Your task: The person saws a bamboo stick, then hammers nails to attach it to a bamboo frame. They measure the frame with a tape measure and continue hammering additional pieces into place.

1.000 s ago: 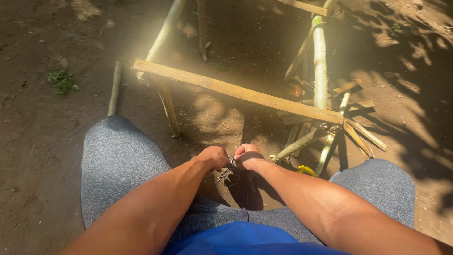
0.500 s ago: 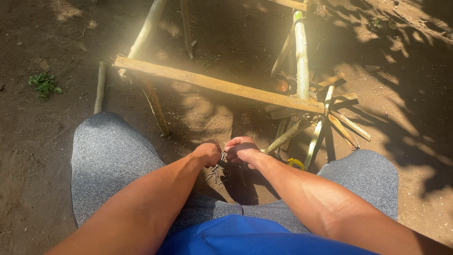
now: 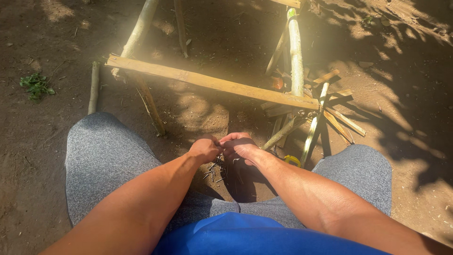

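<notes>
Left hand [image 3: 205, 149] and right hand [image 3: 239, 145] meet low between the knees, knuckles up, fingertips touching or nearly so. Both are curled closed, pinched toward each other. What they pinch is hidden under the fingers; cannot tell whether either one actually has hold of anything.

Directly beneath the hands, slightly toward the left one: a small heap of thin dark nails or slivers [image 3: 216, 170] on the dirt, partly in the hands' shadow. Too small to identify for certain.

Just right of the right hand: a yellow curved object [image 3: 292, 160], partly hidden, lying at the foot of a slanted bamboo stick [image 3: 313, 127].

Either side of the forearms: knees in grey mottled fabric [image 3: 101, 156]. Blue garment [image 3: 245, 236] at bottom edge.

Beyond the hands: a flat wooden plank [image 3: 207, 82] running across, left end farther away, right end nearer. It rests on a frame of bamboo poles; one thick green-white pole [image 3: 296, 52] runs away from the hands on the right side. Short split pieces [image 3: 344, 120] fan out at the plank's right end.

Far left of the hands: a loose bamboo length [image 3: 93, 89] on the ground, and a small green weed [image 3: 35, 86] beyond it. Ground is bare brown dirt [image 3: 47, 198], sun-dappled.
</notes>
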